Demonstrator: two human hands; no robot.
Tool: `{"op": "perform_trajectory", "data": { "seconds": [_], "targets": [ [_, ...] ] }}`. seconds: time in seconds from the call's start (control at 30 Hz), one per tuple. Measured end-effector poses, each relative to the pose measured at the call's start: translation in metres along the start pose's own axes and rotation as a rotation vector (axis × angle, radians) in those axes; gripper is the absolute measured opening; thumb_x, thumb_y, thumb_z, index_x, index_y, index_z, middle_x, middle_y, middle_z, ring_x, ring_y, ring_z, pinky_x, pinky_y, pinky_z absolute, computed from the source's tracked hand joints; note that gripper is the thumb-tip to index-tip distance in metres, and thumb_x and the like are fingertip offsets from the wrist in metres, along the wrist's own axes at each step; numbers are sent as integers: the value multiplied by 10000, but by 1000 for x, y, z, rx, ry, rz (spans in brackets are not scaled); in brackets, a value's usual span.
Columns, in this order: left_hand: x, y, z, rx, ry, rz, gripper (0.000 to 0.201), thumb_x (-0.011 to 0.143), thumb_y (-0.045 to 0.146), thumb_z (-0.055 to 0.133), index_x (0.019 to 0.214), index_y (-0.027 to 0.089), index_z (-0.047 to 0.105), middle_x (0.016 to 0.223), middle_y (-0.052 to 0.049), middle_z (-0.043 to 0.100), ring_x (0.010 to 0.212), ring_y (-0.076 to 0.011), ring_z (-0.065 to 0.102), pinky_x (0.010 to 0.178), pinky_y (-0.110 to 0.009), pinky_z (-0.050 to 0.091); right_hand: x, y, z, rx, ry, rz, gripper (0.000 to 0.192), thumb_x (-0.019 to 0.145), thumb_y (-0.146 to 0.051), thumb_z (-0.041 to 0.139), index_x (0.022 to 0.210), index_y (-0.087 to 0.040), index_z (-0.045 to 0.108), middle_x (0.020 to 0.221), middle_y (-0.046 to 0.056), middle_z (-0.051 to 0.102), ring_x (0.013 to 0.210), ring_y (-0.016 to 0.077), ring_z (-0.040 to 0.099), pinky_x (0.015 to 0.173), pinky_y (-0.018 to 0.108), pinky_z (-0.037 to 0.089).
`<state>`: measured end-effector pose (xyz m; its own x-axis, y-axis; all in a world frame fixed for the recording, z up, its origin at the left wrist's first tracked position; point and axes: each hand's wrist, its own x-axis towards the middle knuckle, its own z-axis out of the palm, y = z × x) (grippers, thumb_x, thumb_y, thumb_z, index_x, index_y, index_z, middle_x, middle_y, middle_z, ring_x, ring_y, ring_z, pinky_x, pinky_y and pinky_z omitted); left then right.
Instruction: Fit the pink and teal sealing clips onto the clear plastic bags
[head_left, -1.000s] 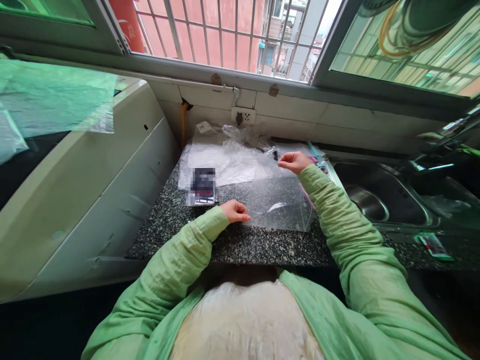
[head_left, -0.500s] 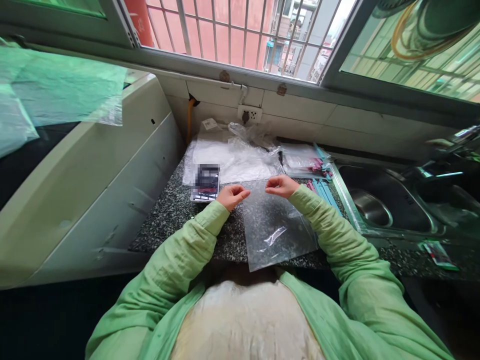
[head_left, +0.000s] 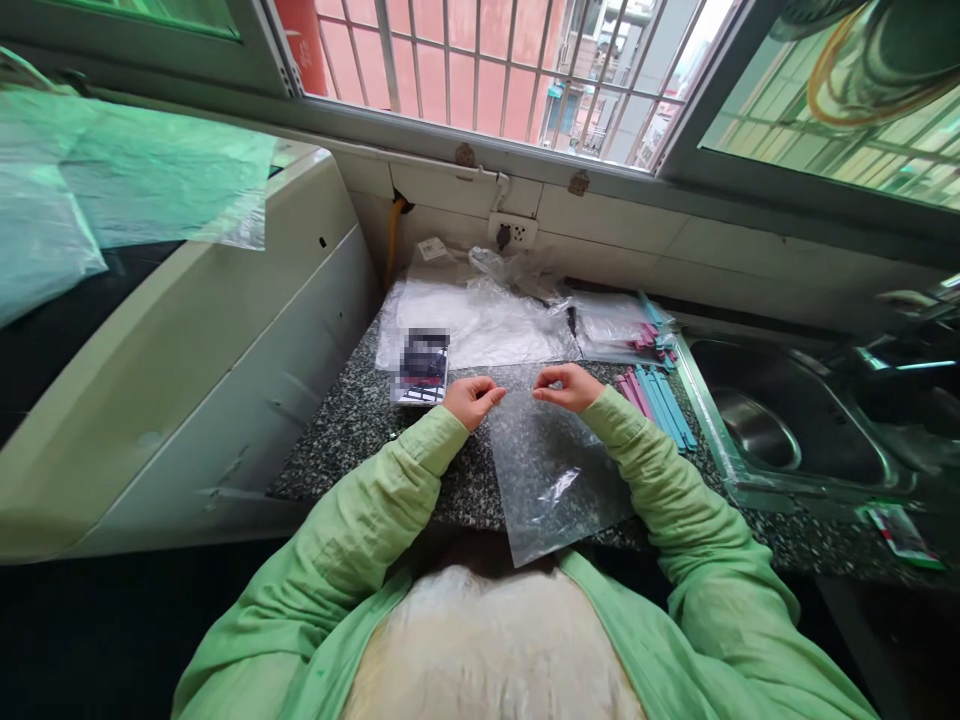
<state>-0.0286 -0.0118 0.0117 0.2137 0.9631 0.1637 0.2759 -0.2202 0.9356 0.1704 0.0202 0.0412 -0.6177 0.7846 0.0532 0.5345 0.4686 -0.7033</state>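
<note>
A clear plastic bag (head_left: 541,505) hangs and slants over the dark speckled counter, its lower corner reaching past the front edge towards my body. My left hand (head_left: 472,401) pinches the bag's upper edge near its left corner, thumb against fingers. A short way to the right, my right hand (head_left: 568,387) is closed in a pinch on the same upper edge. Beside my left hand lies a phone (head_left: 424,368) with part of its screen blurred. Pink strips (head_left: 634,391) and blue strips (head_left: 664,402) lie to the right of my right hand.
Behind my hands lies a pile of clear plastic bags (head_left: 487,325). A smaller packet with blue and pink pieces (head_left: 616,327) sits beside it. A steel sink (head_left: 795,400) borders the counter on the right; a pale appliance (head_left: 247,330) stands on the left.
Both hands and the bag have come slightly nearer my body, and the bag's lower corner hangs lower. The view has shifted a little, baring more of the blue and pink strips.
</note>
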Motion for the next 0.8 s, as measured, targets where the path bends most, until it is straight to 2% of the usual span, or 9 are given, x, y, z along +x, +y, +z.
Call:
{"op": "perform_trajectory", "data": {
  "seconds": [0.17, 0.33, 0.53, 0.8],
  "targets": [
    [0, -1, 0, 10, -23, -41, 296, 654, 372, 536, 478, 137, 496, 403, 45, 389, 417, -56, 314, 440, -202, 248, -3, 3, 2, 28, 6, 17, 264, 687, -379, 537, 615, -126, 562, 571, 9, 551, 560, 94, 470, 568, 222, 395],
    [-1, 0, -2, -43, -141, -74, 349, 641, 438, 547, 475, 137, 489, 383, 58, 355, 400, -48, 286, 415, -195, 224, -4, 4, 0, 23, 2, 22, 288, 684, -407, 547, 611, -128, 567, 574, 13, 560, 566, 100, 484, 573, 228, 404],
    [-1, 5, -4, -73, -67, -72, 343, 635, 442, 544, 479, 140, 497, 397, 52, 362, 404, -49, 281, 419, -202, 232, -7, -1, -3, 38, 21, 5, 273, 701, -396, 537, 629, -135, 571, 593, 18, 576, 576, 101, 496, 579, 223, 406],
    [-5, 1, -1, -26, -103, -22, 359, 622, 454, 587, 488, 132, 500, 426, 49, 346, 433, -49, 280, 416, -196, 217, -6, -8, 0, -5, 4, -31, 204, 701, -317, 525, 619, -133, 559, 583, 15, 559, 569, 101, 483, 576, 223, 397]
  ]
}}
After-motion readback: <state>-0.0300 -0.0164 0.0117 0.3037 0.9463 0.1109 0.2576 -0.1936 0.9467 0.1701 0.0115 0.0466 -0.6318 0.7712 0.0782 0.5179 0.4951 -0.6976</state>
